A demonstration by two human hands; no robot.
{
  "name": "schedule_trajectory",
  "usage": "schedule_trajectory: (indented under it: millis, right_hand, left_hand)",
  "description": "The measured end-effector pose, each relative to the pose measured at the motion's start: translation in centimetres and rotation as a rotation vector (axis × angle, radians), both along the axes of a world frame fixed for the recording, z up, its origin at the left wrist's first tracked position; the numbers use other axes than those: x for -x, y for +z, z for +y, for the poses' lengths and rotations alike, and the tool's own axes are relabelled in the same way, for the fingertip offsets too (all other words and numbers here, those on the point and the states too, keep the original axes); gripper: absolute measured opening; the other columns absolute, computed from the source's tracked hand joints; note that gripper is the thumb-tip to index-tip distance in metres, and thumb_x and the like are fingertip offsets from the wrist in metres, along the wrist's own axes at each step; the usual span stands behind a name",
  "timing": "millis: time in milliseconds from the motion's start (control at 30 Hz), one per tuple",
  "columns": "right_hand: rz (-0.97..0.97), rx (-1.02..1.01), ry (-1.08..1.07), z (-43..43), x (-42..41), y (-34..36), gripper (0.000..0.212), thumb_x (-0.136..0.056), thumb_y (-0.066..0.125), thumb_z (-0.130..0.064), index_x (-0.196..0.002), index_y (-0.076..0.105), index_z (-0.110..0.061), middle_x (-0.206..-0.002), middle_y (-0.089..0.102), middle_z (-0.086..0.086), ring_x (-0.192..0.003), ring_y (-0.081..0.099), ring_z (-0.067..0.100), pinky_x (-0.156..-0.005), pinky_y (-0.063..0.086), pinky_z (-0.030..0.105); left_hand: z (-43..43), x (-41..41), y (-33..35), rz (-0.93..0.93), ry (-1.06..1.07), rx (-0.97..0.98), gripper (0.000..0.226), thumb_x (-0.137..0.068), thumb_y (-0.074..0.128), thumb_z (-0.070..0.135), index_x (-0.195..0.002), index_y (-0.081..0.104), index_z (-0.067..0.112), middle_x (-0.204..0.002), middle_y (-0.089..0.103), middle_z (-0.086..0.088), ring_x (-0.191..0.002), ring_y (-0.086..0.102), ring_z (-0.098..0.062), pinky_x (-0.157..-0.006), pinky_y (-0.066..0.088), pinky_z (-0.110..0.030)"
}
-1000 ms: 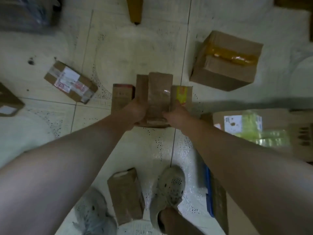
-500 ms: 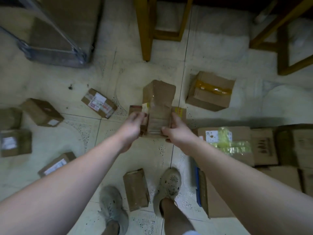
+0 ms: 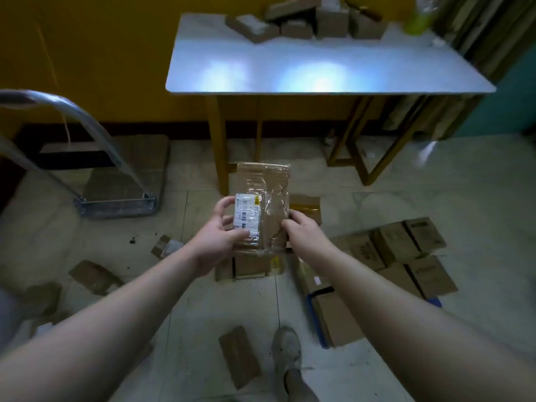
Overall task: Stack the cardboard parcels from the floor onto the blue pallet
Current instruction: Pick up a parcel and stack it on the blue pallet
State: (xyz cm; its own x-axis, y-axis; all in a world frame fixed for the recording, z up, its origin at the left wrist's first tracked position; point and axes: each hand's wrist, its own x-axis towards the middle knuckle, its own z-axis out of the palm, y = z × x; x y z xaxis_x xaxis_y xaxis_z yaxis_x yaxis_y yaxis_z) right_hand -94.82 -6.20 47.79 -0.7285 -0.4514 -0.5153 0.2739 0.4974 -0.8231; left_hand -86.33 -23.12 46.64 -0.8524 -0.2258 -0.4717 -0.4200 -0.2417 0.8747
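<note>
With the left hand (image 3: 216,236), grips the labelled left side of the taped cardboard parcel (image 3: 271,198), fingers curled over the white label (image 3: 246,217). Clasps its right edge with the right hand (image 3: 301,230). Holds it upright above the floor (image 3: 203,314), left of the blue pallet (image 3: 313,311) loaded with boxes (image 3: 406,250).

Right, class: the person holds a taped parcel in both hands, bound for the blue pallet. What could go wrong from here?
The held parcel is wrapped in glossy tape and gripped only near its lower end by the left hand and right hand; it could slip.
A loose parcel lies beside the shoe, so stepping toward the blue pallet might mean a trip.
</note>
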Motion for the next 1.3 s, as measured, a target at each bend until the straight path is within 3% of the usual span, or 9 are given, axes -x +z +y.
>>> schedule_trajectory:
  millis: [200, 333, 467, 533, 667, 833, 967, 1167, 1300]
  right_hand:
    - [0.199, -0.011, -0.105, 8.6, -3.4, 8.5, 0.025, -0.098, 0.038, -0.017, -0.097, 0.062, -0.024, -0.087, 0.066, 0.002, -0.076, 0.062, 0.02, -0.071, 0.056, 0.04]
    - [0.366, 0.024, -0.197, 15.4, -3.3, 12.4, 0.021, -0.101, 0.041, -0.02, -0.101, 0.061, -0.023, -0.085, 0.064, -0.003, -0.067, 0.063, 0.008, -0.059, 0.051, 0.025]
    - [0.465, 0.054, -0.291, 23.8, -2.9, 14.7, 0.042, -0.098, 0.05, -0.026, -0.138, 0.04, -0.033, -0.104, 0.066, 0.003, -0.083, 0.069, 0.016, -0.071, 0.058, 0.035]
    - [0.496, 0.042, -0.269, 28.5, -2.6, 15.4, 0.052, -0.097, 0.053, -0.024, -0.142, 0.031, -0.039, -0.102, 0.066, 0.002, -0.078, 0.069, 0.014, -0.064, 0.058, 0.031]
    - [0.575, -0.089, -0.177, 37.7, -1.2, 16.2, 0.066, -0.095, 0.057, -0.025, -0.146, 0.02, -0.046, -0.108, 0.062, -0.013, -0.086, 0.067, 0.009, -0.074, 0.059, 0.038]
    - [0.628, -0.193, -0.089, 45.9, 0.8, 15.9, 0.078, -0.091, 0.061, -0.032, -0.151, 0.011, -0.037, -0.142, 0.046, -0.004, -0.114, 0.051, 0.009, -0.096, 0.045, 0.032]
    - [0.644, -0.251, 0.043, 47.8, 3.0, 14.5, 0.087, -0.087, 0.065, -0.04, -0.153, 0.009, -0.027, -0.154, 0.027, -0.007, -0.128, 0.035, 0.008, -0.102, 0.031, 0.028]
    - [0.628, -0.391, 0.232, 46.3, 7.8, 10.9, 0.098, -0.084, 0.064, -0.051, -0.153, -0.003, -0.028, -0.159, 0.004, -0.013, -0.143, 0.018, 0.016, -0.114, 0.026, 0.042]
    - [0.674, -0.524, 0.305, 45.4, 12.4, 8.5, 0.096, -0.085, 0.061, -0.052, -0.153, -0.003, -0.027, -0.158, -0.011, -0.016, -0.145, 0.004, 0.016, -0.117, 0.017, 0.045]
  left_hand:
    - [7.5, -1.8, 8.9, 0.165, -0.182, 0.195, 0.064, -0.087, 0.06, 0.002, -0.125, 0.039, 0.049, -0.121, 0.047, 0.003, -0.101, 0.062, -0.016, -0.073, 0.059, -0.035]
    - [13.8, -1.1, 12.6, 0.246, -0.236, 0.219, 0.065, -0.087, 0.062, 0.01, -0.123, 0.035, 0.057, -0.118, 0.046, 0.003, -0.094, 0.064, -0.018, -0.062, 0.056, -0.024]
    - [21.6, 1.3, 15.0, 0.266, -0.285, 0.203, 0.067, -0.088, 0.061, 0.014, -0.129, 0.032, 0.059, -0.113, 0.048, 0.002, -0.08, 0.069, -0.017, -0.058, 0.055, -0.024]
    - [26.1, 2.7, 15.6, 0.278, -0.315, 0.207, 0.067, -0.089, 0.06, 0.015, -0.132, 0.03, 0.058, -0.113, 0.05, 0.0, -0.075, 0.07, -0.013, -0.056, 0.054, -0.023]
    - [35.5, 5.4, 16.0, 0.269, -0.328, 0.236, 0.068, -0.089, 0.06, 0.017, -0.139, 0.028, 0.05, -0.112, 0.056, 0.0, -0.076, 0.07, -0.011, -0.057, 0.054, -0.024]
    - [43.9, 7.7, 15.3, 0.205, -0.329, 0.261, 0.062, -0.091, 0.057, 0.023, -0.141, 0.027, 0.044, -0.109, 0.062, 0.005, -0.077, 0.07, -0.008, -0.057, 0.055, -0.026]
    - [45.6, 9.0, 14.2, 0.13, -0.285, 0.242, 0.059, -0.092, 0.056, 0.024, -0.14, 0.028, 0.046, -0.109, 0.061, 0.005, -0.074, 0.071, -0.01, -0.054, 0.054, -0.026]
    - [43.7, 12.9, 10.6, 0.037, -0.241, 0.233, 0.057, -0.093, 0.055, 0.024, -0.138, 0.03, 0.048, -0.108, 0.061, 0.004, -0.078, 0.071, -0.015, -0.063, 0.059, -0.036]
    - [42.9, 17.1, 8.2, 0.01, -0.206, 0.186, 0.057, -0.093, 0.055, 0.021, -0.14, 0.032, 0.044, -0.105, 0.064, 0.003, -0.077, 0.071, -0.013, -0.058, 0.056, -0.031]
